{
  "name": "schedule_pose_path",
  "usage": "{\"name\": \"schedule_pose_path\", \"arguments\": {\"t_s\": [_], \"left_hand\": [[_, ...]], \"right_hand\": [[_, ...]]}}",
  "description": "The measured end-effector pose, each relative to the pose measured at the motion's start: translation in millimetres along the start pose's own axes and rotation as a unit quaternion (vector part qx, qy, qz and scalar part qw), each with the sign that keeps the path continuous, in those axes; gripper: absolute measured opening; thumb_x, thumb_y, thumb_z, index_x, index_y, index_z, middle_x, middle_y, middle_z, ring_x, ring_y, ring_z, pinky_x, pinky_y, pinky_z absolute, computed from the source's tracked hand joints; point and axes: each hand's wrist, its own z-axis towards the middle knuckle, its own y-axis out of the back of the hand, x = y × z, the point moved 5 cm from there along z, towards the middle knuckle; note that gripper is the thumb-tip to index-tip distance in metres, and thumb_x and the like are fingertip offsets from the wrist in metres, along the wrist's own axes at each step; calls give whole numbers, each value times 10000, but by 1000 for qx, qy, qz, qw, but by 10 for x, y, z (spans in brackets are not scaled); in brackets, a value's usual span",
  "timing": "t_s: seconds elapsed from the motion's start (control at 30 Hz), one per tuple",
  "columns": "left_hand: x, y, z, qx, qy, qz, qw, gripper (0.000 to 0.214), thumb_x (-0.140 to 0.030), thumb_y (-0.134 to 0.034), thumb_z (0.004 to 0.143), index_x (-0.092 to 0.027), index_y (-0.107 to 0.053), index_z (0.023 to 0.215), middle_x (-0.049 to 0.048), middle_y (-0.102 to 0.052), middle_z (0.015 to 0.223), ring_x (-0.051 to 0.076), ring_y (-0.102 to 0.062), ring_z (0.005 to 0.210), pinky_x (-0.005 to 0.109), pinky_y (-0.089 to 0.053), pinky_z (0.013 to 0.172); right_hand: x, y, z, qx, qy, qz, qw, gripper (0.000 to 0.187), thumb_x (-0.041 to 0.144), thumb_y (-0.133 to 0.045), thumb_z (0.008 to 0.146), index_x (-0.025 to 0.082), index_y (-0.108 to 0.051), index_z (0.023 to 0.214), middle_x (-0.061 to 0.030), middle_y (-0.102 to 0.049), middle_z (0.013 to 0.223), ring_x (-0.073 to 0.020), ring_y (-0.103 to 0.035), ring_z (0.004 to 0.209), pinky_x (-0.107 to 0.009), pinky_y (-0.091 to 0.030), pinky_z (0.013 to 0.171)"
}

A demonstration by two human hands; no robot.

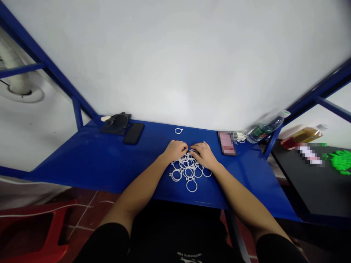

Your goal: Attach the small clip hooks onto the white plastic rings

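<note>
Several white plastic rings (188, 171) lie in a loose pile on the blue table (98, 160). My left hand (175, 149) rests at the far left of the pile with its fingers curled under. My right hand (204, 154) sits at the far right of the pile, fingers bent down onto the rings. The fingertips of both hands meet over a ring at the pile's top. One single white ring (178, 130) lies apart, farther back on the table.
A black phone (134, 133) and a dark flat object (116, 123) lie at the back left. A pink-cased item (227, 143) and a lying water bottle (265, 128) are at the back right. A black side table (307, 182) holds a green object (341, 160). A red stool (35, 230) stands low left.
</note>
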Motion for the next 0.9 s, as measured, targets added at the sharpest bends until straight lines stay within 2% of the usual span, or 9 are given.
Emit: {"name": "schedule_pose_path", "arguments": {"t_s": [0.17,0.3,0.43,0.53,0.9], "left_hand": [[-32,104,6,-69,-19,-13,997,82,-218,-679,950,-210,-742,898,9,-715,812,185,-669,823,339,-448,802],[-163,223,-34,-138,-75,-44,987,80,-224,-651,986,-193,-710,942,22,-719,886,173,-671,835,352,-463,839],[-322,265,-99,-169,-133,-66,974,110,-253,-613,1016,-187,-695,985,49,-715,971,185,-685,901,350,-489,820],[-363,276,-125,-194,-146,-69,968,138,-288,-606,1025,-189,-702,1020,75,-700,1042,198,-687,953,355,-512,825],[-348,247,-114,-162,-135,-105,972,141,-251,-577,1035,-185,-695,995,69,-712,1039,191,-689,944,357,-514,830]], "right_hand": [[3,28,-8,-31,13,5,999,295,418,-566,1040,245,-719,1223,-96,-758,1203,-280,-669,1175,-609,-333,1197],[5,84,-21,-86,39,17,995,263,382,-569,1044,251,-719,1217,-91,-769,1145,-273,-691,1098,-586,-394,1159],[30,131,-36,-131,72,36,988,210,343,-567,1052,262,-724,1165,-66,-783,1057,-255,-711,1010,-556,-443,1118],[59,159,-45,-158,96,41,982,173,346,-589,1046,266,-733,1101,-54,-783,984,-244,-719,947,-528,-482,1077],[66,195,-56,-153,130,40,979,127,335,-625,1020,258,-719,984,-30,-757,888,-218,-703,878,-514,-479,1085]]}}
